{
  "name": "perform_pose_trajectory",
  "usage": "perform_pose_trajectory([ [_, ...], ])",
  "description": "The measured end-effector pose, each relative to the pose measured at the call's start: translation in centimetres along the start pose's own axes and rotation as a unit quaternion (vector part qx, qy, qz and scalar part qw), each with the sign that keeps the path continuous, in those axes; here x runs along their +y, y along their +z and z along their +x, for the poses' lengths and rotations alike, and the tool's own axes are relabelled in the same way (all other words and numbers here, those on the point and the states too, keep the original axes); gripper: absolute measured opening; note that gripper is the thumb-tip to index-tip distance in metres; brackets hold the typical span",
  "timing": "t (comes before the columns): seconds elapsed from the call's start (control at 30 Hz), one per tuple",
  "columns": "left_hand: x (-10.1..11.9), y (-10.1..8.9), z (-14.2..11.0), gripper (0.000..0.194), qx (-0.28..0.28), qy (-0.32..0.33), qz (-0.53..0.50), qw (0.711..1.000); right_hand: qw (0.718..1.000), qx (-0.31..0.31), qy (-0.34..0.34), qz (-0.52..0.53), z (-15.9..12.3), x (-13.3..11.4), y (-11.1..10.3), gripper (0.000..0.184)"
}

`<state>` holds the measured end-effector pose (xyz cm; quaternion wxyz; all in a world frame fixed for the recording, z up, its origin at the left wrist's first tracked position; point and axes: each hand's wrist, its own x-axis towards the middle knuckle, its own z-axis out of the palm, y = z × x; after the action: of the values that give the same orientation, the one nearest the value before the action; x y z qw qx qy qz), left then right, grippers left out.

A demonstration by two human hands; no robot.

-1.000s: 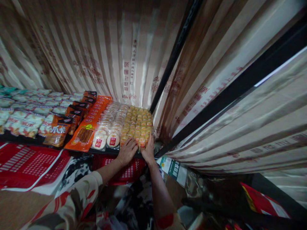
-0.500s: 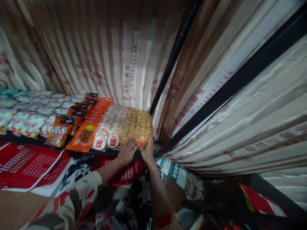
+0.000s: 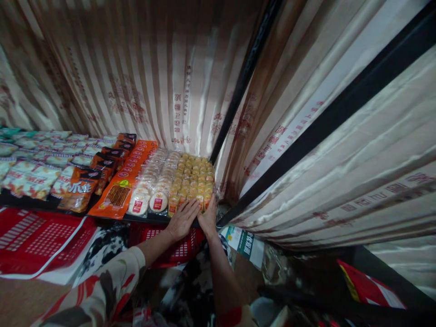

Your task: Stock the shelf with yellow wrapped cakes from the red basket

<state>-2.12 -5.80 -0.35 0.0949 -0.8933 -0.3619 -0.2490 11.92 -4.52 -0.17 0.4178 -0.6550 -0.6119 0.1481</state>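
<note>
Rows of small yellow snack packs (image 3: 195, 176) fill the right end of a dark shelf (image 3: 150, 219). My left hand (image 3: 183, 220) lies flat with fingers stretched out against the front of those packs. My right hand (image 3: 208, 217) is beside it, fingers flat against the front right packs, at the shelf's corner. To the left of the yellow packs sit round white cakes in clear wrap (image 3: 154, 181), then orange packets (image 3: 126, 181).
Beige striped curtains (image 3: 143, 77) hang behind and to the right, crossed by black poles (image 3: 242, 86). More snack bags (image 3: 41, 163) cover the shelf's left part. A red basket (image 3: 177, 249) and a red mesh panel (image 3: 37, 236) lie below the shelf edge.
My left hand has uncurled, its fingers now stretched flat against the yellow packs. The view has shifted slightly; my right hand stays at the same corner.
</note>
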Motion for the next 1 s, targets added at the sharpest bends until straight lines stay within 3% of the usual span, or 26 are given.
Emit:
perform_pose_trajectory([
  [0.2, 0.0, 0.7, -0.3, 0.057, 0.006, -0.011, -0.002, 1.000, 0.998, -0.005, 0.020, 0.055, 0.1, 0.5, 0.1, 0.074],
  [0.33, -0.1, 0.8, -0.2, 0.060, 0.004, -0.005, 0.006, 1.000, 0.995, 0.033, 0.052, 0.081, 0.3, 0.3, 0.3, 0.065],
  [0.5, -0.3, 0.8, -0.1, 0.060, -0.014, -0.002, 0.007, 1.000, 0.995, 0.092, 0.038, 0.030, 0.9, -0.5, 0.3, 0.057],
  [1.0, -0.1, 1.2, 0.0, 0.051, -0.021, -0.022, 0.034, 0.999, 0.989, 0.138, 0.035, -0.050, 1.4, -0.7, 1.6, 0.053],
])
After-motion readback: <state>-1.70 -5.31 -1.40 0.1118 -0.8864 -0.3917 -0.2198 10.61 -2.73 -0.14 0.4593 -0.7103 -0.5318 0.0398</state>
